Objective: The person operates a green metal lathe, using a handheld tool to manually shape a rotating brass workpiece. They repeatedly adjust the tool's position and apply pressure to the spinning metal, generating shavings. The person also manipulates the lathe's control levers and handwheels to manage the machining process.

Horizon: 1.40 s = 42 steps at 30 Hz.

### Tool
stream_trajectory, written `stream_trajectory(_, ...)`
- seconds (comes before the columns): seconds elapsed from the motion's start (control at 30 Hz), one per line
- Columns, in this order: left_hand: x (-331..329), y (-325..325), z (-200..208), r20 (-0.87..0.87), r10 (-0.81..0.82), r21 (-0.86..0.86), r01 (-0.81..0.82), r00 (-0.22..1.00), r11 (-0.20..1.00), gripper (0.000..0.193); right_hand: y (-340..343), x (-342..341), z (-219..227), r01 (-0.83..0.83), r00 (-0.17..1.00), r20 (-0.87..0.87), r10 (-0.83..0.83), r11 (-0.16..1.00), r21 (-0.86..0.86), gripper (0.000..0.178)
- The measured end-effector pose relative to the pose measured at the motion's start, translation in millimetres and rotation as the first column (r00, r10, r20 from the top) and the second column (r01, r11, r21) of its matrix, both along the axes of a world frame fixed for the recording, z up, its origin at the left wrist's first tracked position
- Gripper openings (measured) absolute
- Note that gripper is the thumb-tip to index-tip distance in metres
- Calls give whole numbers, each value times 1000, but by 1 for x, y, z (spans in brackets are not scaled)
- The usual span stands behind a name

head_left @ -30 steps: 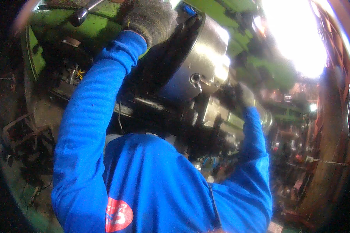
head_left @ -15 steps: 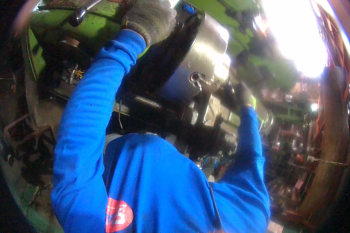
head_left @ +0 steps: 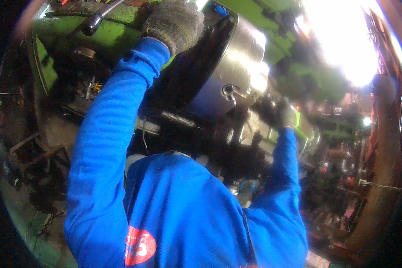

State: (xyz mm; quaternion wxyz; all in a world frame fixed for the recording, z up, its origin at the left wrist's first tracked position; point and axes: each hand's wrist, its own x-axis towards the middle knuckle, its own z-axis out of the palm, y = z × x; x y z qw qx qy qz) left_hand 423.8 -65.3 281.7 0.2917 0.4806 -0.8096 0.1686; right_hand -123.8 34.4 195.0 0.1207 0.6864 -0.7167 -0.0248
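My left hand (head_left: 176,27), in a grey knit work glove, rests high up at the green headstock of a lathe. Its fingers look curled, but their tips and whatever they grip are hidden. To its right is a big shiny metal chuck (head_left: 236,62) with a round key socket (head_left: 228,91) in its side. My right hand (head_left: 285,112), gloved too, is right of the chuck, by the dark metal parts of the carriage (head_left: 254,127). Its fingers seem closed there; shadow and blur conceal what is in them.
Left of my left hand, a lever with a dark knob (head_left: 91,24) sticks out from the green machine. A threaded rod (head_left: 177,119) runs below the chuck. At the lower left stands a rusty metal frame (head_left: 31,145). A thick brown post (head_left: 374,165) rises on the right, under glaring light.
The whole view has shifted slightly, so the machine and both arms appear a little further right and lower. Both hands keep their places at the lathe.
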Motion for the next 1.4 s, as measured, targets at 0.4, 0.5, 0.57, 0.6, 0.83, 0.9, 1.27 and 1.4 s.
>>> stream_trajectory(0.4,-3,0,0,12,61,58,-62,998,996,27,-9,63,46,124,980,-184,-68,942,313,37)
stream_trajectory(0.5,-4,9,12,57,91,108,-97,994,989,27,0,39,28,57,995,85,-60,998,35,24)
stream_trajectory(0.57,-4,19,23,104,159,174,-175,982,969,28,-2,39,27,57,994,89,-61,997,53,23)
stream_trajectory(0.6,-4,18,21,107,158,174,-175,982,969,28,-2,39,26,57,994,91,-63,996,62,23)
stream_trajectory(0.83,-2,18,21,76,150,154,-160,986,975,29,-5,37,31,22,999,-45,-14,981,194,34)
stream_trajectory(0.9,-5,19,23,71,142,163,-152,987,975,29,-9,16,27,1,998,-58,11,979,203,33)
stream_trajectory(1.27,-2,14,15,87,141,163,-154,986,975,28,-10,45,28,39,998,48,-43,997,66,31)
stream_trajectory(1.4,-1,17,17,83,167,174,-179,982,968,29,-13,44,26,-15,998,69,9,996,89,32)
